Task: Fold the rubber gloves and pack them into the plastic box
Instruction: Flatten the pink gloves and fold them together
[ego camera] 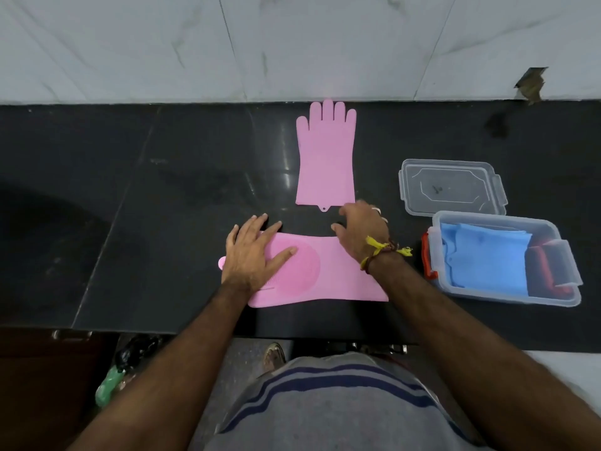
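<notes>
A pink rubber glove (331, 271) lies sideways on the black counter (162, 206) in front of me, fingers to the left, cuff to the right. My left hand (253, 255) rests flat on its finger end with fingers spread. My right hand (361, 232) touches the glove's far edge near the cuff, fingers curled; whether it pinches the rubber is unclear. A second pink glove (325, 157) lies flat beyond, fingers pointing away. At the right stands the clear plastic box (553, 297), open, holding folded blue gloves (487, 262) and something red.
The box's clear lid (452, 190) lies upside down just beyond the box. A white marble wall (292, 43) rises behind the counter. Below the counter's near edge I see the floor, a green and black object (113, 379) and a foot (274, 354).
</notes>
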